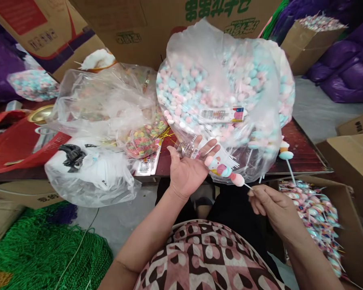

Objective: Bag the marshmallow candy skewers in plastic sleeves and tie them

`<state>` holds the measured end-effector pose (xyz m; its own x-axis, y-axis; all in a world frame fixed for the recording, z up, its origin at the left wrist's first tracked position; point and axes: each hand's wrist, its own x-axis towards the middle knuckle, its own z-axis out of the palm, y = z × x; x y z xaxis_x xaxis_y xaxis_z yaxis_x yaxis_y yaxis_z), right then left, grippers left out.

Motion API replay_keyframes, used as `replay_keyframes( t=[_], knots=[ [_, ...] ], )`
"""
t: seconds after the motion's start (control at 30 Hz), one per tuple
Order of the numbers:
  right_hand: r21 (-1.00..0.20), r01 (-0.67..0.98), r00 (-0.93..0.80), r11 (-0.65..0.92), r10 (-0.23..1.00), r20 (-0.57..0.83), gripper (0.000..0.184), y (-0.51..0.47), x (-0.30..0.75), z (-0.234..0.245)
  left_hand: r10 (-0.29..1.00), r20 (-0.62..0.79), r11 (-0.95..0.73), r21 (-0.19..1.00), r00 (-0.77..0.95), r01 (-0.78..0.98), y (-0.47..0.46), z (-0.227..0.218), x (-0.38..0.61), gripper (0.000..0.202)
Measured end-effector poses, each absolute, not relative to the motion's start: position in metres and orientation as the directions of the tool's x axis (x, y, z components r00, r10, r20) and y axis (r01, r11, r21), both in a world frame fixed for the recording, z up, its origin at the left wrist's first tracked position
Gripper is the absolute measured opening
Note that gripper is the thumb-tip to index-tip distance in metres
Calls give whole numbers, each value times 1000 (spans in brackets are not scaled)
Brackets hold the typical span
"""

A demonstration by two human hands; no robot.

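— What's at the left edge of the surface (302, 149)?
— A red basin (9, 151), tipped toward the front edge. Just right of it, a white bag (90, 177) hangs over that edge with a black clump (72, 157) on top. Below, green cord (42, 249) lies on the floor (115, 221).
— And next along?
— A candy bag (142, 141), clear with bright sweets inside, near the front edge. Printed labels (145, 166) lie beside it.
— Where's the left hand?
— The left hand (186, 171) is just off the front edge, about midway along, palm up. Its grip is wide open and the fingers are spread. A clear wrapper (188, 150) lies across the fingertips, and I see nothing pinching it.
— And the skewer?
— The skewer (225, 170) lies on a slant. Its pink head touches the left fingers, and its stick (247, 186) runs down to the right. Behind it, a big bag (224, 92) full of pink, blue and white stands on the middle and right of the surface, bulging over the front edge.
— The right hand?
— The right hand (272, 207) is below the front edge, to the right of the left one. Its grip is closed, with thumb and forefinger pinching the end of the stick.
— Anything farther right?
— A box (351, 241) below the right front corner, filled with wrapped skewers (314, 213).
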<state>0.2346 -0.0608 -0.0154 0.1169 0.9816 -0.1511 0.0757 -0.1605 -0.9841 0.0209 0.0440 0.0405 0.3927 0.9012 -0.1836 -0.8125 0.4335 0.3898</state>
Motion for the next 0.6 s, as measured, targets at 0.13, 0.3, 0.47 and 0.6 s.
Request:
replay_keyframes(
  t=[0.13,0.3,0.47,0.6],
  knots=[
    [-985,-12,114,-172,978,-172,28,-61,218,-20,933,-171,359,462,316,-811,42,35,27,53],
    [-981,48,62,-188,981,-185,29,-59,194,-8,951,-216,306,536,223,-787,40,27,33,19],
    [-979,-7,69,-202,977,-202,32,-54,167,-5,954,-225,291,552,196,-782,37,25,39,21],
    [-977,-94,121,-189,972,-200,30,-49,154,-9,953,-223,298,577,205,-761,33,23,43,20]
  ],
)
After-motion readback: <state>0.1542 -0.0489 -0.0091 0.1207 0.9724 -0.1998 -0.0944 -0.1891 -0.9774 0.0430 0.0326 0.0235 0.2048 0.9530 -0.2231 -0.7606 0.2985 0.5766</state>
